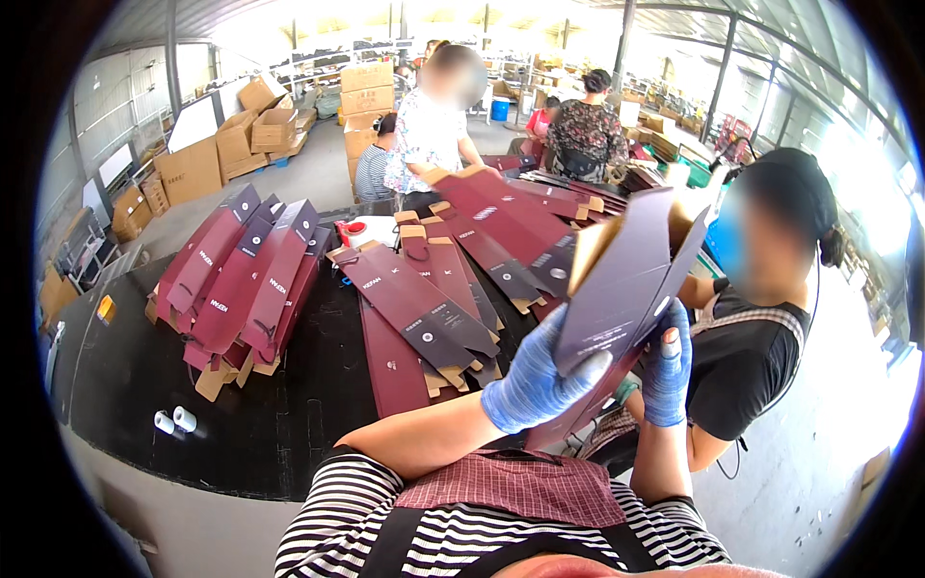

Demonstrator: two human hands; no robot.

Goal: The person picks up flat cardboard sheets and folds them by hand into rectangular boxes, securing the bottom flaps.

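Note:
Both of my hands wear blue knitted gloves. Between them, raised in front of my chest, is a long carton [612,303] with a dark grey end and a maroon body. Its grey end tilts upward, with the flaps spread and brown cardboard showing inside. My left hand [547,378] grips the carton's left side, the thumb lying across its face. On the opposite side my right hand [665,371] holds it, fingers partly hidden and a bare thumb tip showing. Flattened maroon cartons [409,294] lie on the black table [279,433] beyond my left hand.
A stack of shaped maroon cartons [241,279] lies at the table's left. Two small white rolls [174,421] sit near its front edge, and a red tape dispenser [355,229] farther back. A co-worker [761,328] stands close on my right; others work across the table.

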